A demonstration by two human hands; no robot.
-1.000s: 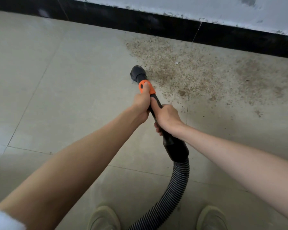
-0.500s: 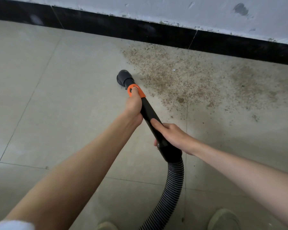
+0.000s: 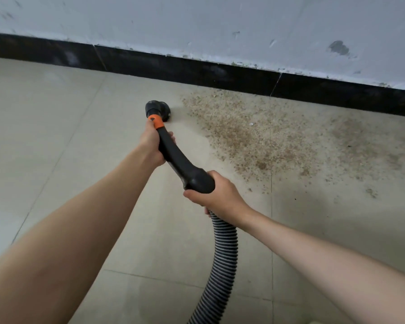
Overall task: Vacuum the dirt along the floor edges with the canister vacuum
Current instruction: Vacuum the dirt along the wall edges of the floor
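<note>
The right hand [image 3: 216, 195] grips the hose [image 3: 216, 272] end of the black vacuum handle [image 3: 175, 160]; ahead, the left hand [image 3: 152, 145] grips it below the orange collar [image 3: 156, 121]. Beyond, the nozzle [image 3: 158, 108] meets the tiled floor [image 3: 56, 136], dirt [image 3: 250, 134] to its right, near the black baseboard [image 3: 197, 69].

Handle [image 3: 173, 157]: black plastic, smooth, slight sheen. Collar [image 3: 156, 121]: orange plastic, matt. Nozzle [image 3: 158, 109]: black plastic, matt. Hose [image 3: 220, 265]: ribbed black plastic, paler grooves. Floor [image 3: 56, 127]: beige tile, smooth, soft gloss, thin grout lines. Dirt [image 3: 250, 136]: brown gritty crumbs, rough, far right on tile. Skirting [image 3: 197, 71]: black, glossy, dusty smears. Wall [image 3: 197, 26]: white paint, matt, scuffed, chipped along bottom edge.
</note>
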